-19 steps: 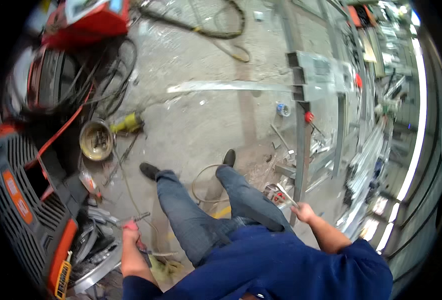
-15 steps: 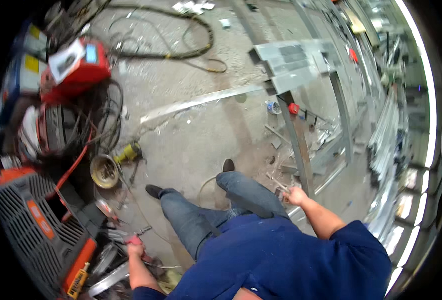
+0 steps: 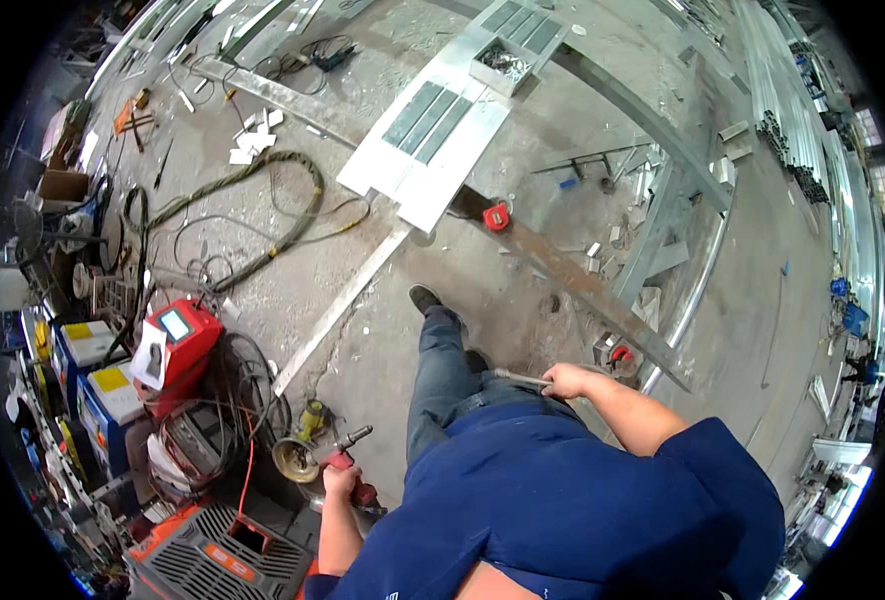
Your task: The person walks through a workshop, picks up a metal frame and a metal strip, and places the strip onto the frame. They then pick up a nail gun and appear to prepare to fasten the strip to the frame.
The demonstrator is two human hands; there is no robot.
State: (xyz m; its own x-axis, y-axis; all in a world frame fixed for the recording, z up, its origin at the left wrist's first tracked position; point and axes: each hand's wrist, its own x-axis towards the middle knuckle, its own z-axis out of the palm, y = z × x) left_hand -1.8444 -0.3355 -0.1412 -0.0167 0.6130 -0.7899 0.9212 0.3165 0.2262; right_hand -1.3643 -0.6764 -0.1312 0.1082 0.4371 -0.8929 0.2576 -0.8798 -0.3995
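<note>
My left hand [image 3: 340,482] is closed around a red pistol-grip power tool [image 3: 340,459]. Its narrow dark metal nose sticks out up and to the right, past my fingers. Beside it on the floor lies a yellow-green angle grinder [image 3: 312,420] next to a round dish-like part [image 3: 295,460]. At my waist, my right hand [image 3: 566,381] grips one end of a thin pale rod [image 3: 520,377], which extends to the left over my trousers. What exactly the rod is, I cannot tell.
Ahead, metal sheets [image 3: 431,205] rest on a steel frame [image 3: 573,275], with an open box of small metal pieces [image 3: 504,66]. A red tape measure [image 3: 497,216] sits on the frame. Left stand a red machine [image 3: 178,345], coiled cables [image 3: 248,375] and an orange-grey case [image 3: 225,560].
My view has turned, bringing the metal sheets closer. My left hand has come up with the red tool, its nose now plain. My right hand has drawn in toward my waist with the rod.
</note>
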